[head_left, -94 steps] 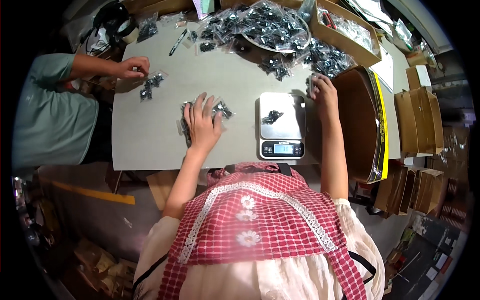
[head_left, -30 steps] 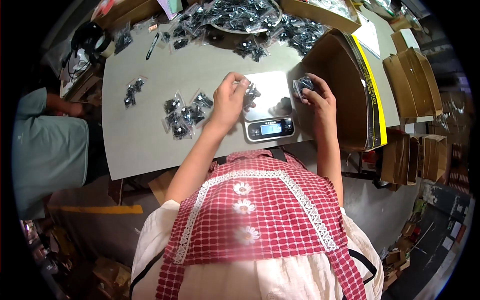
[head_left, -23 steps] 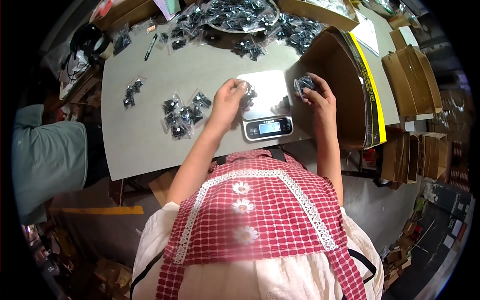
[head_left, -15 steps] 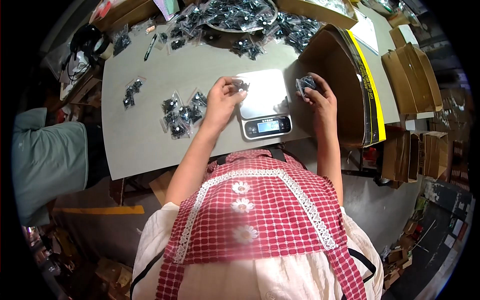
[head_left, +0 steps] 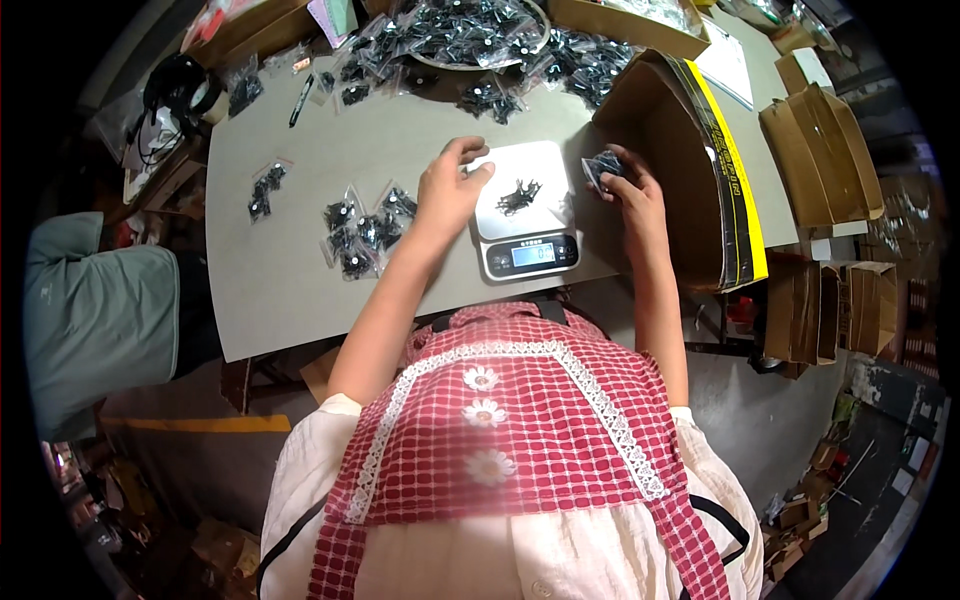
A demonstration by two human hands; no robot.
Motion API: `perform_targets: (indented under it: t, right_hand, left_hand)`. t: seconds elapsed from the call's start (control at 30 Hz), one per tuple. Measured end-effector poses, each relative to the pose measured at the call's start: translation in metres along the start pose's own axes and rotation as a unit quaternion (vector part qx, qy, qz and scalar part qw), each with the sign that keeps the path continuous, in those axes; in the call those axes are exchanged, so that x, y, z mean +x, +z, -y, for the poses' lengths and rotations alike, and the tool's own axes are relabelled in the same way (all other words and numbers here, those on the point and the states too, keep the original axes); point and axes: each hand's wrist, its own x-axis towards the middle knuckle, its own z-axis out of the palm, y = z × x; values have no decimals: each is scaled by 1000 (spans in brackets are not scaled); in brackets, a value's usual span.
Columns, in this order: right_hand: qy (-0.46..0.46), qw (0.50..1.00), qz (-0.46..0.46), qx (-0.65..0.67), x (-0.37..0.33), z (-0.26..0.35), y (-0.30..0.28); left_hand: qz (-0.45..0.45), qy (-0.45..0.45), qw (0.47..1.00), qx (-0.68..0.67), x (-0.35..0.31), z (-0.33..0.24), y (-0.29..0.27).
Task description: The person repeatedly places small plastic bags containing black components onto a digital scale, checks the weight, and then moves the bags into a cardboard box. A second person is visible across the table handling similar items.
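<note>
On the platform of the white digital scale (head_left: pixel 545 175) lies a small clear bag of black parts (head_left: pixel 519 198). My left hand (head_left: pixel 453 188) is beside the platform's left edge, its fingers apart and nothing in them. To the right of the scale, my right hand (head_left: pixel 640 195) grips another small clear bag of dark parts (head_left: pixel 602 168) between thumb and fingers, just off the tabletop. Several filled bags (head_left: pixel 368 230) lie in a loose group left of my left forearm. Further left is a smaller cluster of bags (head_left: pixel 267 190).
An open cardboard box (head_left: pixel 690 190) with a yellow-and-black edge stands right of my right hand. At the back, a round tray (head_left: pixel 547 40) is heaped with filled bags, and more spill around it. A pen (head_left: pixel 301 101) lies back left. Another person's grey-green sleeve (head_left: pixel 100 310) is at left.
My left hand has let go of its bag, which now lies on the scale. My right hand still holds its bag, slightly nearer the scale.
</note>
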Motion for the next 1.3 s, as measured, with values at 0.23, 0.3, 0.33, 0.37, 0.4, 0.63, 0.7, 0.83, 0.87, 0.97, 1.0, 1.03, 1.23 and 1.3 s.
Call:
perform_targets:
  t: [0.23,0.3,0.33,0.37,0.4,0.63,0.7,0.83,0.87,0.97,1.0,1.03,1.23,1.3]
  right_hand:
    - [6,1000,1,-16,3,-2,-5]
    - [5,1000,1,-23,5,-2,-5]
    - [3,1000,2,-26,6,-2,-6]
    - [2,1000,3,-30,6,-2,-6]
    - [1,1000,4,-26,7,-2,-6]
    - [-5,1000,6,-18,8,3,-4]
    - [-6,1000,7,-15,8,3,-4]
    - [-11,1000,10,-10,8,4,-3]
    - [-13,1000,9,-5,8,4,-2]
    - [-15,1000,11,-3,10,-1,-5]
    - [-16,1000,8,-9,10,-1,-5]
    - [-17,1000,6,-15,10,-1,-4]
    - [-27,999,16,-17,12,-5,-3]
    - [-26,999,21,-21,12,-3,-1]
  left_hand:
    - [-19,54,994,88,0,10,-2]
    - [-16,46,995,90,-1,9,0]
    - [-9,32,996,86,-2,6,1]
    - [-2,19,996,82,-2,4,1]
    - [6,11,995,98,-3,4,0]
    - [23,1,990,137,-4,6,0]
    - [22,8,990,141,-5,7,1]
    - [18,35,988,149,-6,12,6]
    - [18,44,987,151,-6,14,7]
    - [10,42,988,149,-11,5,15]
    - [11,51,984,168,-12,4,18]
    - [13,60,981,186,-13,4,20]
    - [-14,90,957,275,-21,6,36]
    - [0,88,952,293,-22,6,36]
